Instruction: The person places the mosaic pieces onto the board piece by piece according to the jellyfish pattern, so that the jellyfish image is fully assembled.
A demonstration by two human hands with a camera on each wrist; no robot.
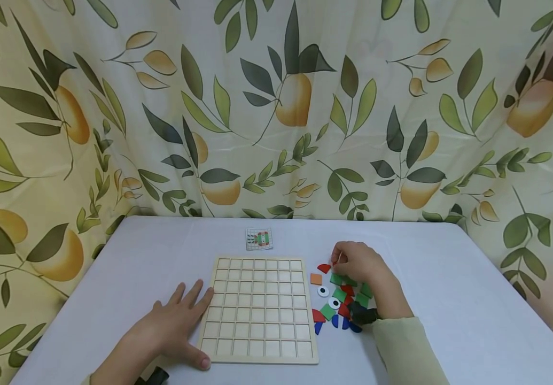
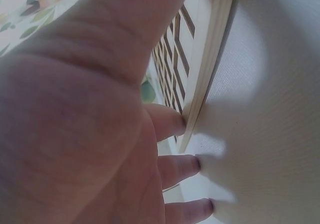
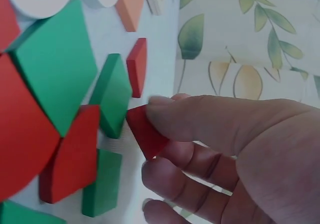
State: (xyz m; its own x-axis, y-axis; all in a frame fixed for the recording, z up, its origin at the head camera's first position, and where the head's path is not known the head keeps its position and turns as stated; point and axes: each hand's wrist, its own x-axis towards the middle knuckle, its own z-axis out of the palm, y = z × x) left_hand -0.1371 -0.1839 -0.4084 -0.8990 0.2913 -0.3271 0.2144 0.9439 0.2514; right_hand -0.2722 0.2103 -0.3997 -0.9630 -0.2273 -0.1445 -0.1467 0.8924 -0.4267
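A wooden grid board (image 1: 259, 309) of square cells lies on the table. My left hand (image 1: 175, 323) is spread flat at the board's left side, its fingertips and thumb along that edge. To the right of the board, my right hand (image 1: 360, 263) is over the far end of a pile of coloured pieces. In the right wrist view it pinches a small red block (image 3: 147, 131) between thumb and fingers. Beneath and beside it lie green squares (image 1: 339, 294), red pieces (image 1: 345, 309), an orange square (image 1: 316, 279), white rounds with black dots (image 1: 323, 291) and blue pieces (image 1: 335, 321).
Behind the board sits a small card (image 1: 259, 239) printed with a coloured grid pattern. A white cloth covers the table (image 1: 459, 299). A leaf-and-fruit patterned curtain (image 1: 276, 117) hangs along the table's far edge.
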